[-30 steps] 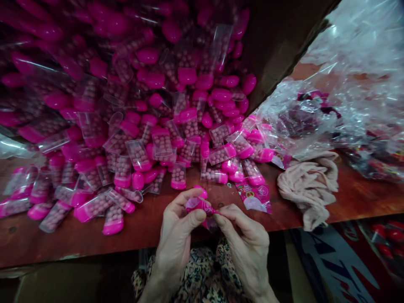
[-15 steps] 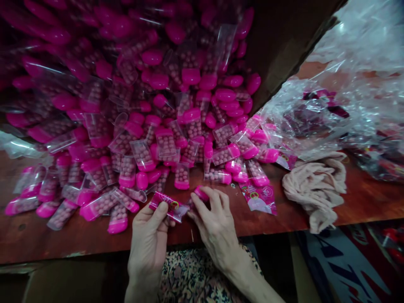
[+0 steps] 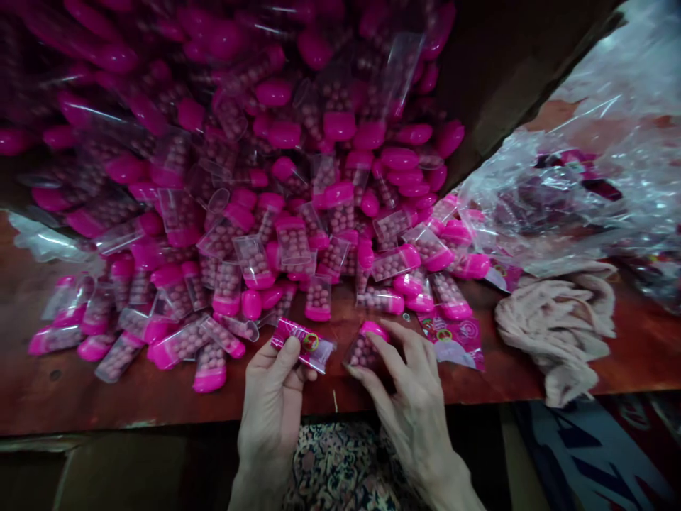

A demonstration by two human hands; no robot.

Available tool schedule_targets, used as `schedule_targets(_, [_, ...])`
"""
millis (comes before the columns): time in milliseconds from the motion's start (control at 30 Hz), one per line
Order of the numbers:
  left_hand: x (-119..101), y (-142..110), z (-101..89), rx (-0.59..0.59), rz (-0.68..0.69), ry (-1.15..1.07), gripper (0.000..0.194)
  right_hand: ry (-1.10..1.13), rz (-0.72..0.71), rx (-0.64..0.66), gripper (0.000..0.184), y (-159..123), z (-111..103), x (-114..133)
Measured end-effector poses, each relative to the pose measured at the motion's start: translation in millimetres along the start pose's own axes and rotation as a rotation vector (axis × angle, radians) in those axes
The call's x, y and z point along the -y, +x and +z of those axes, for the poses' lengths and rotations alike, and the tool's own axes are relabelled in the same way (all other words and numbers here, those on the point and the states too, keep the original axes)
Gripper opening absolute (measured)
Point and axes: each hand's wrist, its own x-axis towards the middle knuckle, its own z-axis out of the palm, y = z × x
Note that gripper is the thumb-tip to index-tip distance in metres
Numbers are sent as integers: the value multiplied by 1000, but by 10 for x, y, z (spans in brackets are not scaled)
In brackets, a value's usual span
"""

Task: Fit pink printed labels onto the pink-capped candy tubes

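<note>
Between the thumb and fingers of my left hand (image 3: 277, 390) is a small pink printed wrapper sleeve (image 3: 306, 345), its free end pointing right. My right hand (image 3: 412, 383) grips a clear plastic candy container (image 3: 364, 348) full of small pink balls, its pink cap up under my fingertips. A short gap separates the container from the sleeve. Just beyond both hands lies a big heap of the same pink-capped containers (image 3: 294, 241). Right of my right hand, flat printed pink wrappers (image 3: 452, 341) lie on the wooden table (image 3: 330, 387).
A crumpled beige cloth (image 3: 556, 326) lies on the table at the right. Behind it spread clear plastic bags (image 3: 579, 206), some with dark pink wrappers inside. A dark box wall (image 3: 511, 78) slants beside the heap. Below the table edge at right is a printed panel (image 3: 590, 447).
My right hand and the container have drawn away to the right from the sleeve, so the container shows more. My left hand still holds the sleeve. The whole view has shifted slightly.
</note>
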Motion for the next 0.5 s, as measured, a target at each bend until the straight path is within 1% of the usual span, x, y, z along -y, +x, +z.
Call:
schedule_targets(33, [0, -1, 5, -2, 3, -5, 23, -11, 20, -19, 33, -8, 32, 23])
schedule_targets(100, [-5, -1, 12, -10, 7, -12, 23, -4, 15, -22, 31, -13, 51, 54])
schedule_targets(167, [-12, 1, 17, -17, 9, -18, 23, 42, -35, 23, 30, -10, 22, 57])
schedule_targets(233, [-16, 6, 22, -23, 6, -29, 23, 85, -90, 70, 35, -14, -15, 41])
schedule_targets(267, [-16, 9, 25, -24, 1, -34, 23, 94, -95, 80, 38, -22, -23, 30])
schedule_targets(367, [-5, 18, 32, -22, -15, -48, 23, 66, -24, 61, 44, -70, 3, 3])
schedule_targets(433, [4, 23, 34, -22, -19, -55, 23, 33, 41, 8, 46, -101, 35, -11])
schedule_targets(500, [7, 27, 35, -31, -26, -66, 24, 25, 76, -41, 45, -113, 42, -24])
